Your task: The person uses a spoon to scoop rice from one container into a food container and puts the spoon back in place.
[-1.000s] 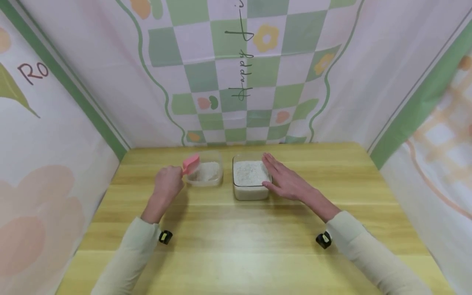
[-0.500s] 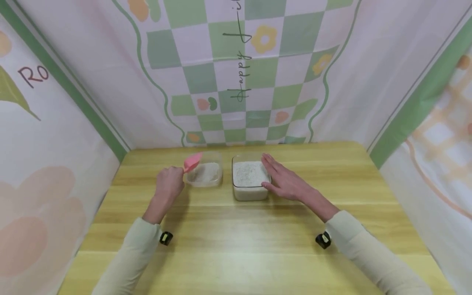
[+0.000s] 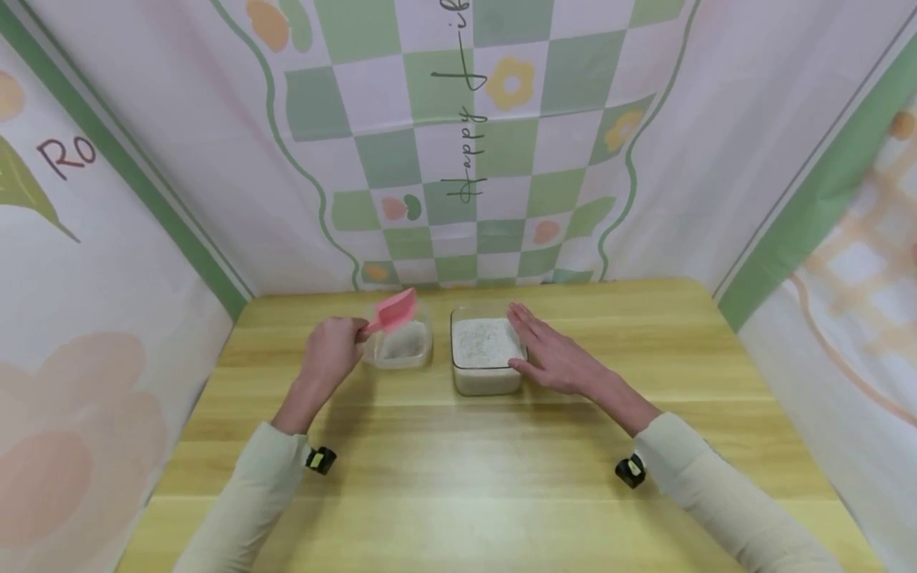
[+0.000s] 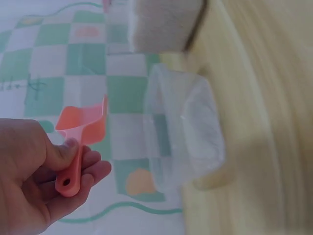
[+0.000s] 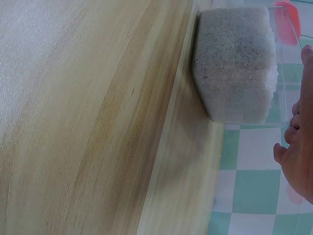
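While a green-and-white checked curtain [image 3: 476, 191] hangs behind your work, a wooden table [image 3: 458, 454] spreads beneath both your arms. Near its far edge stands a square glass container [image 3: 487, 386], upright, with white grainy material reaching to below its dark rim. Just to the left, and apart from it, sits a smaller clear plastic tub [image 3: 403, 363], also upright, with white material lying inside. Your right hand [image 3: 557, 356] rests at the right side of the glass container, fingers straight and pressed together, thumb held away from them. Your left hand [image 3: 331, 350] pinches the handle of the pink scoop [image 3: 394, 310] between thumb and fingers, in the air above the plastic tub. Seen from your head, the scoop's long axis slants: the handle lies low and left in your grip, and the bowl points right and away from you. Seen from your left wrist, the handle's holed end shows below your thumb, the bowl beyond it.
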`<move>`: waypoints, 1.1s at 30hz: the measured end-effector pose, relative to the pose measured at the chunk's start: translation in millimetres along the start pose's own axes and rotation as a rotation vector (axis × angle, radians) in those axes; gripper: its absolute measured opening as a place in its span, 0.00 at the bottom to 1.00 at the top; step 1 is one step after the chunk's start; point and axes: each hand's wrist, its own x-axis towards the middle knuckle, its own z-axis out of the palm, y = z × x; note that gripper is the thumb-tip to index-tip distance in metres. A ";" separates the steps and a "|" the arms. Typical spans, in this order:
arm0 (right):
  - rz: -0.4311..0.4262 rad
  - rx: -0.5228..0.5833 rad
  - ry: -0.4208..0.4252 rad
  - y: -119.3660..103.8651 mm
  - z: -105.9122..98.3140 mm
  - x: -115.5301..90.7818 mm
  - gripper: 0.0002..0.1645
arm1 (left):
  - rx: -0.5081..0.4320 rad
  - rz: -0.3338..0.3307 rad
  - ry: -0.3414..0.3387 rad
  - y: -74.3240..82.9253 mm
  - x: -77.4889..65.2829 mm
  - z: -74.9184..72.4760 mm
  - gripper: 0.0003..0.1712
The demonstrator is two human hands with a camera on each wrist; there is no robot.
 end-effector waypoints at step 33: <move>-0.012 0.002 0.007 -0.5 -2.1 -3.0 0.49 | 0.176 0.269 -0.009 75.3 29.0 -20.7 0.11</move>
